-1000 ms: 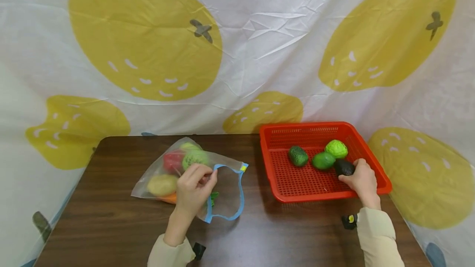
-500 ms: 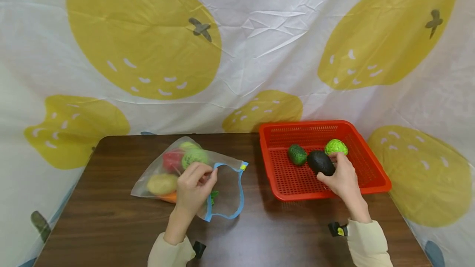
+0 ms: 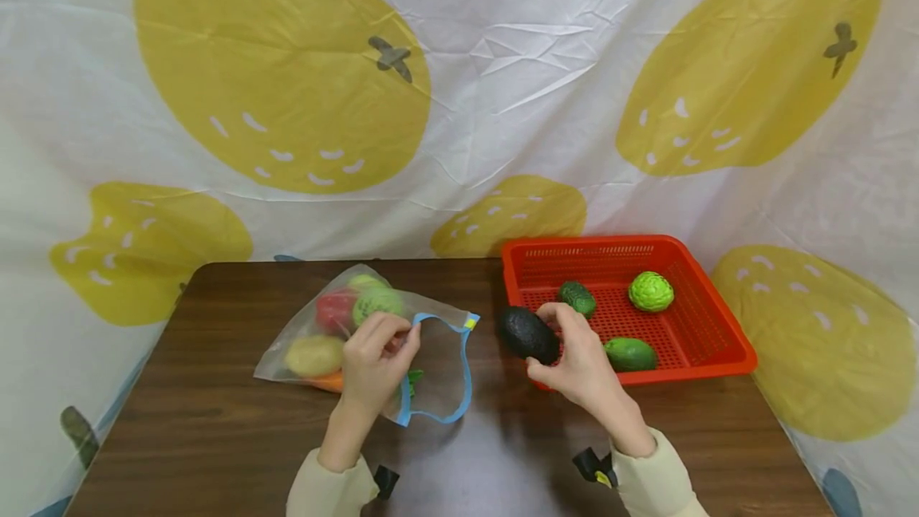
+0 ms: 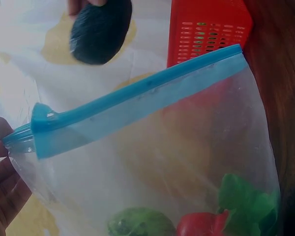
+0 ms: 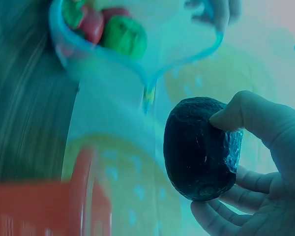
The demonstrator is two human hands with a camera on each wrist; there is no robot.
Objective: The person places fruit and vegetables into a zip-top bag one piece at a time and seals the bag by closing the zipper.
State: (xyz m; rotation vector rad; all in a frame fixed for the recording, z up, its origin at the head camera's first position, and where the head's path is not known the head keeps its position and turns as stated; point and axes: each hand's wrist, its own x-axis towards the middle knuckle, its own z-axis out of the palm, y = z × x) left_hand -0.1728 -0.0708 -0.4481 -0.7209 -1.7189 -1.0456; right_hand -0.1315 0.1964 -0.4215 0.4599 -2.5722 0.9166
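My right hand (image 3: pixel 585 361) holds a dark avocado (image 3: pixel 527 334) between thumb and fingers, above the left edge of the red basket (image 3: pixel 696 374). In the right wrist view, the thumb lies on one side of the avocado (image 5: pixel 199 152) and the fingers on the other. My left hand (image 3: pixel 378 357) pinches the blue-trimmed rim of a clear zip bag (image 3: pixel 467 373), whose mouth gapes toward the right. Inside the bag are a yellowish potato-like piece (image 3: pixel 314 356), a red piece (image 3: pixel 333 310), a green round piece (image 3: pixel 376 305) and something orange (image 3: pixel 328 381), partly hidden by the hand.
Left in the basket are a bumpy dark green fruit (image 3: pixel 577 299), a light green leafy-textured ball (image 3: pixel 651 291) and a smooth green oval fruit (image 3: pixel 631 354). Both bag and basket stand on a brown wooden table (image 3: pixel 201 437). A fruit-print cloth (image 3: pixel 467 126) hangs behind.
My right hand has lifted the dark avocado from the basket and carried it left toward the bag. The smooth green fruit has shifted nearer the basket's front. The left hand stays put.
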